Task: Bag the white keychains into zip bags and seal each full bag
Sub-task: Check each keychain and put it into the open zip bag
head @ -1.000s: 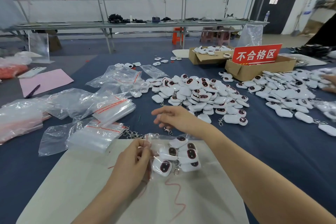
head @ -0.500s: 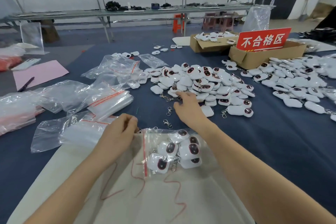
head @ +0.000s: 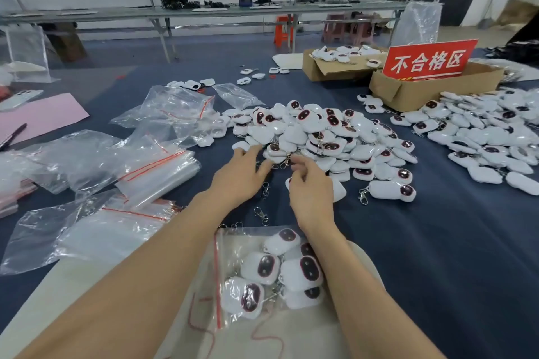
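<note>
Hands both work the near edge of the keychain pile [head: 320,137] on the desk [head: 437,242]. Left hand [head: 242,175] lies with loosely spread fingers; right hand [head: 310,192] curls over a clasp [head: 285,161], grip unclear. Nearer than the pile, the filled zip bag [head: 262,274] lies flat, its red seal strip [head: 217,280] running toward the pile, mouth turned leftward.

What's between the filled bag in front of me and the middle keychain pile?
In the head view: loose metal clasps on the blue cloth, with the left hand and right hand stretched across.
</note>
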